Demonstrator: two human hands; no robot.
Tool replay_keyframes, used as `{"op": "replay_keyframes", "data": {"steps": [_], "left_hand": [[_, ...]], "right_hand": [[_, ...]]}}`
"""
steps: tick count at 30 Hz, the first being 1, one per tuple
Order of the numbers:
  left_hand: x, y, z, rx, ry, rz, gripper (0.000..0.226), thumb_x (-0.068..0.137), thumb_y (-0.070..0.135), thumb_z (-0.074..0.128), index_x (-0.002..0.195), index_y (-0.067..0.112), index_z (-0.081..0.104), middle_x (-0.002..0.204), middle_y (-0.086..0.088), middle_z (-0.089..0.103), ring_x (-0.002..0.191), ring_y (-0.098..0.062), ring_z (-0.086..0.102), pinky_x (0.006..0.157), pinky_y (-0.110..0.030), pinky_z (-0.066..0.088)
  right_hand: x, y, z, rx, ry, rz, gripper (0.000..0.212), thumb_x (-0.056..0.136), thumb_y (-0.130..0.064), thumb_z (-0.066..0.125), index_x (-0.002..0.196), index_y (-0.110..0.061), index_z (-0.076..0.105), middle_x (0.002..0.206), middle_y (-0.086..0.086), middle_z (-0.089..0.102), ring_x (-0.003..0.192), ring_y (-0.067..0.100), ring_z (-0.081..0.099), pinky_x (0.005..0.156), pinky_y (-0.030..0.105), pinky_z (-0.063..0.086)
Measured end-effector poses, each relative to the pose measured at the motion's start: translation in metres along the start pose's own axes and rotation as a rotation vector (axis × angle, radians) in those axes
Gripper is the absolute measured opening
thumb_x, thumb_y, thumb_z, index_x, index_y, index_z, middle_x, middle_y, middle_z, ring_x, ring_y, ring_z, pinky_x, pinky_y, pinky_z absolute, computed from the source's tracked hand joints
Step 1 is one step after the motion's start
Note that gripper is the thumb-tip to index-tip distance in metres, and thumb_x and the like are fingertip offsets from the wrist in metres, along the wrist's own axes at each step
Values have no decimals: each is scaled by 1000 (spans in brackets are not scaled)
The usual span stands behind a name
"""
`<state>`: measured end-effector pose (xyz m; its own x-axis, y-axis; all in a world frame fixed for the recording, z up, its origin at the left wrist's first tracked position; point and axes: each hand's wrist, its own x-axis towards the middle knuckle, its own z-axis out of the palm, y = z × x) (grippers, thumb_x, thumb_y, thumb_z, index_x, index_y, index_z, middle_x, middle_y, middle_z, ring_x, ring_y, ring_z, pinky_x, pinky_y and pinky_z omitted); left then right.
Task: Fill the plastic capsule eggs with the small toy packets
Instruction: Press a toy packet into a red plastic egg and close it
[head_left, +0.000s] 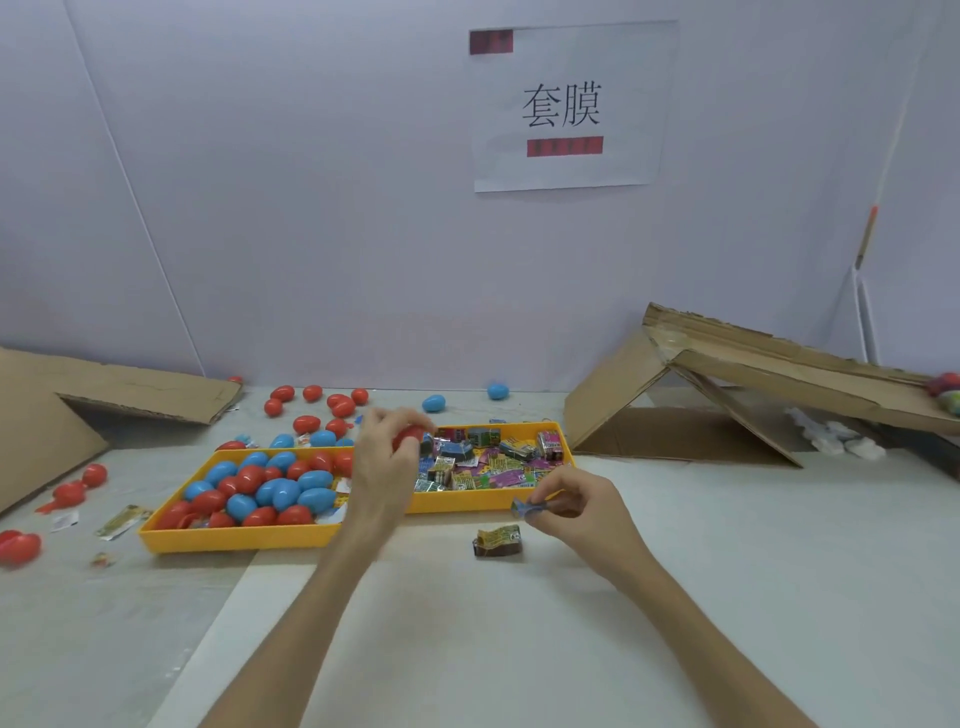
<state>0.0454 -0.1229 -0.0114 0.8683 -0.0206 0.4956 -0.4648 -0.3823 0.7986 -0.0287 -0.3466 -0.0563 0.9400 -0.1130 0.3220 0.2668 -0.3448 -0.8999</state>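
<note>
a white sheet (623, 78) taped to the wall behind the bench (519, 649) reads "套膜" in black; two red blocks on it, one at its top left corner and one under the characters, are blurred past reading. at the bench, the left grip (387, 457) is curled round a red egg (410, 436) above the place where two yellow trays meet, its fingers covering so much of the shell that it cannot be told whether the egg is whole or a half. the right grip (576, 506) pinches a small blue packet (527, 508) at its fingertips, just in front of the packet tray (467, 503); the packet's print is too small to read. a second packet (497, 540), gold and dark, lies on the bench just beside that grip. the packet tray holds a heap of printed packets (488, 462), their labels illegible; the egg tray (234, 540), to the left and nearer, holds red and blue eggs (260, 488). loose eggs (311, 393) lie scattered on the bench behind and left of the trays. a cardboard ramp (727, 374) leans at right, where coloured objects (948, 389) on it are cut off by the frame's edge; white scraps (831, 436) beneath it are hard to make out. a cardboard sheet (78, 395) is cropped at left.
</note>
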Motion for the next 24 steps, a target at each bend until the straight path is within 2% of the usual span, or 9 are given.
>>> {"op": "replay_keyframes", "data": {"steps": [3,4,7,11,13,15,17,20,24], "left_hand": [[-30,18,21,-201,-148,-71,25,72,15,41,71,18,66,85,-2,56,74,-8,49,67,-27,36],[-38,20,28,-225,-198,-80,23,73,15,43,71,16,66,83,-2,57,74,-9,49,67,-28,35],[-55,15,45,-190,-305,-69,18,92,13,56,81,16,70,85,-7,63,78,-15,56,72,-30,43],[-62,5,52,-137,-300,29,11,95,16,65,89,25,69,79,-10,66,75,-24,59,67,-35,47],[-61,4,50,-186,-309,4,9,94,29,63,89,26,71,73,-1,65,68,-18,58,62,-31,46],[-60,5,47,-275,-363,-75,20,98,33,60,86,25,73,65,8,57,61,-8,51,54,-22,40],[-60,4,46,-328,-391,-139,25,102,29,58,84,27,74,63,10,52,58,-6,46,50,-18,35],[-59,5,43,-435,-403,-164,19,100,24,60,86,21,73,62,5,48,52,-9,40,45,-19,30],[-59,6,42,-379,-424,-122,5,95,12,68,97,10,72,63,13,62,54,1,53,51,-12,40]], "right_hand": [[-1,1,-2,21,2,12,18,79,0,81,79,-15,71,80,-1,71,70,13,68,66,21,50],[-2,1,-3,31,4,17,18,79,1,81,80,-14,71,80,-1,71,69,13,66,67,22,49],[-2,0,-4,57,4,1,21,78,5,79,81,-15,72,81,-1,72,73,14,67,69,24,51],[-4,-2,-2,85,-32,-45,24,79,7,78,84,-16,72,80,-3,74,77,12,71,70,22,54],[-4,-5,-1,94,-34,-61,24,79,6,78,83,-16,72,78,-4,74,75,11,71,70,22,54],[-4,-6,-1,100,-33,-65,20,80,5,77,81,-14,73,76,0,74,74,15,71,70,23,55],[-4,-6,-3,112,-45,-55,17,82,4,76,82,-12,74,75,6,74,73,20,72,71,25,56],[-6,-10,-3,137,-64,-41,16,83,2,76,82,-13,75,76,10,75,70,24,72,70,26,56],[-7,-9,0,137,-129,-12,10,90,-4,71,87,-12,76,79,12,76,68,21,70,68,29,57]]}}
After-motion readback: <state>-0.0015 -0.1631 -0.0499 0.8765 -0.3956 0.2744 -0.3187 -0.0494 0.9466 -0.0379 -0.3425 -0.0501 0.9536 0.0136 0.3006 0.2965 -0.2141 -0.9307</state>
